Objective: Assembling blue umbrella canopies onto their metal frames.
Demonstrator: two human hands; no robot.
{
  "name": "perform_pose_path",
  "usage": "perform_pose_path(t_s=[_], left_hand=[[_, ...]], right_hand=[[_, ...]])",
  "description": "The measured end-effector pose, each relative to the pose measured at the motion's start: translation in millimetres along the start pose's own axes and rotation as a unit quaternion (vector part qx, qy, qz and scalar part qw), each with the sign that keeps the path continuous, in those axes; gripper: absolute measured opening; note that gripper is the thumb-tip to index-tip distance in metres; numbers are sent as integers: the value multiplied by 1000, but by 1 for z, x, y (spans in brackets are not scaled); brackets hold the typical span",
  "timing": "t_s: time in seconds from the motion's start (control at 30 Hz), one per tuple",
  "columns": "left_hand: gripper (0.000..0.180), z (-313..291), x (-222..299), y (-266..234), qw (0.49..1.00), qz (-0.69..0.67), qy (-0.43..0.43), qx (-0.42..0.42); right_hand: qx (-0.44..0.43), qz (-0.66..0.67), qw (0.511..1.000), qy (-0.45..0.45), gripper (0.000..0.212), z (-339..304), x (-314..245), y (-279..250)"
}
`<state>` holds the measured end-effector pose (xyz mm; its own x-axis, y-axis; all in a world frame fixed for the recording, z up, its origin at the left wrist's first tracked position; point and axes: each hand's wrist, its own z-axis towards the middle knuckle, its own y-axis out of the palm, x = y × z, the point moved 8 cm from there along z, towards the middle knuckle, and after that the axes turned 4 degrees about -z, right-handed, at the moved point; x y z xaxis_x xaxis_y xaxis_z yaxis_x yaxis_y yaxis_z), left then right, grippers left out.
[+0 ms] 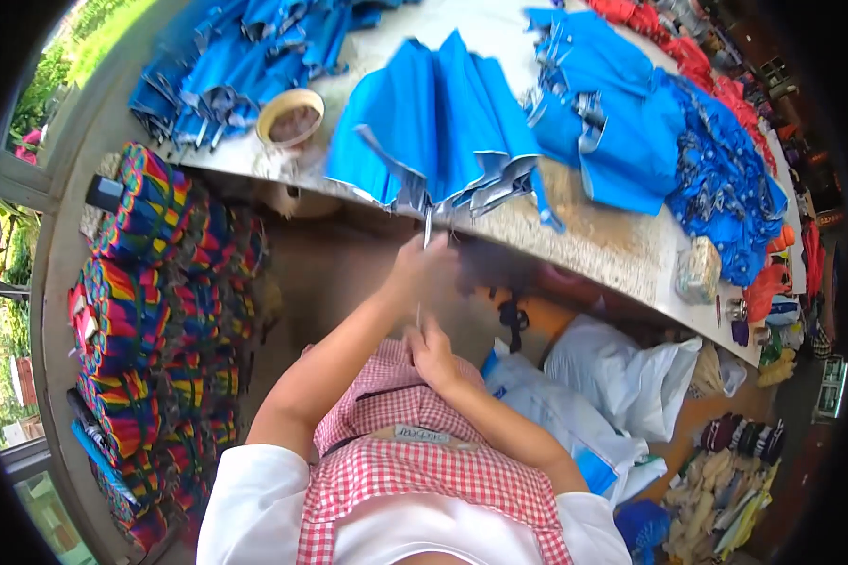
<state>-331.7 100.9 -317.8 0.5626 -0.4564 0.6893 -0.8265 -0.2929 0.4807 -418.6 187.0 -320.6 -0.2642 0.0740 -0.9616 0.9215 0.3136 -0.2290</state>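
Note:
A blue umbrella [433, 122] with a silvery underside lies half folded over the table's near edge, its shaft pointing toward me. My left hand [426, 271] is closed around the metal shaft just below the canopy, somewhat smeared by motion. Lower down, close to my checked apron, my right hand [431, 354] grips the shaft's near end. That end is mostly hidden by the fingers. Loose canopy flaps and a strap hang at the umbrella's right side.
Blue umbrellas [245, 66] and a bowl [290, 119] occupy the table's left; more blue umbrellas [612, 122] and a taped block [697, 270] are at right. Rainbow-coloured bundles [141, 282] are stacked at left. White sacks [612, 377] stand beneath the table's right side.

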Motion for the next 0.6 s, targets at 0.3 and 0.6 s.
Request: perform_pose_path(t_s=[0.3, 0.6], left_hand=[[31, -14, -115, -97, 979, 118, 21, 166], [38, -8, -65, 1, 991, 6, 53, 119]], right_hand=[[53, -224, 968, -103, 22, 34, 45, -73], [168, -603, 757, -188, 30, 195, 34, -236]])
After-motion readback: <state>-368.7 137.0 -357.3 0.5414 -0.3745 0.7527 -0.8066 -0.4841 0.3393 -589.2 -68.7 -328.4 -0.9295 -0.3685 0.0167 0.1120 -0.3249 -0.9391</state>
